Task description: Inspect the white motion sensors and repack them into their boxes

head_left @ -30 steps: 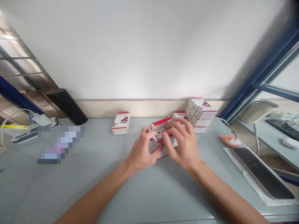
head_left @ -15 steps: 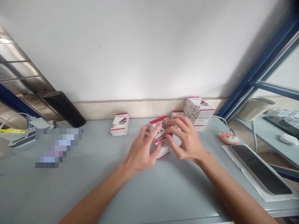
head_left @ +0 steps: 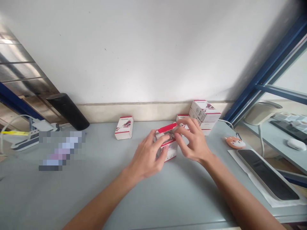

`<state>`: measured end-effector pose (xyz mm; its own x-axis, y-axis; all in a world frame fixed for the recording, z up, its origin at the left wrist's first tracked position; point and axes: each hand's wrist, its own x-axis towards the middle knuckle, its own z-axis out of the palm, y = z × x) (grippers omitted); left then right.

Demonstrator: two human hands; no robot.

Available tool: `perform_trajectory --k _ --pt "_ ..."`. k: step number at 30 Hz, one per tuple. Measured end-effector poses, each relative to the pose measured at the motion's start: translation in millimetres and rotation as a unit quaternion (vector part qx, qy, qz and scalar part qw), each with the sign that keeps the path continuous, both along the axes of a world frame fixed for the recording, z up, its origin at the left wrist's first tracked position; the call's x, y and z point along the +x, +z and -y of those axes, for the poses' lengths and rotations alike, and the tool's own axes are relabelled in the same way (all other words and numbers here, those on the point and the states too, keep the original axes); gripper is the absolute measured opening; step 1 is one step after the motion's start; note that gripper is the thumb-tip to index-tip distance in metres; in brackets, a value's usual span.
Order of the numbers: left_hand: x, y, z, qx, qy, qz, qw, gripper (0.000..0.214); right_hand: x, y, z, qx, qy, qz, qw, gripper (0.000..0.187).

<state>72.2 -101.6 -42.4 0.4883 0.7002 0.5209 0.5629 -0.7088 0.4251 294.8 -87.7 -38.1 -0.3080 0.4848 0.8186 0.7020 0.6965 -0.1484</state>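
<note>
The background is taken up by a white wall, below which a grey desk is spread. At the right of the desk, a dark-faced slab is laid on a white sheet. A black cylinder is seen at the far left, near a power strip. White-and-red boxes are stacked near the wall, right of centre. The open box is held between the two hands, in front of the stack and to its left; whether its base is touching the desk cannot be told. By the left hand it is gripped, the thumb pressed to its front and the index finger put into the open top. The fingers of the right hand are curled at the top's right edge; whether anything is pinched there cannot be told. A closed box is set well to the left, and an orange animal-faced case is placed near the slab.
</note>
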Motion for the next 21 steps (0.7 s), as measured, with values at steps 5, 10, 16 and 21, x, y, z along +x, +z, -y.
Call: perform_trajectory --k 5,10,16,21 --pt "-2.9 -12.0 -6.5 -0.059 -0.033 0.044 0.997 0.042 -5.7 -3.2 0.2 -0.066 0.03 -0.148 0.986 0.013" --pt "-3.4 -27.0 -17.3 -0.101 -0.035 0.179 0.978 0.063 -14.6 -8.6 -1.4 -0.236 0.106 -0.289 0.922 0.01" --pt "-6.6 -25.2 -23.4 -0.118 -0.023 0.171 0.978 0.053 -22.9 -7.1 3.8 -0.265 0.141 -0.234 0.925 0.011" --pt "-5.1 -16.5 -16.1 -0.076 -0.062 0.124 0.987 0.036 -22.9 -6.8 3.1 -0.255 0.149 -0.308 0.904 0.014"
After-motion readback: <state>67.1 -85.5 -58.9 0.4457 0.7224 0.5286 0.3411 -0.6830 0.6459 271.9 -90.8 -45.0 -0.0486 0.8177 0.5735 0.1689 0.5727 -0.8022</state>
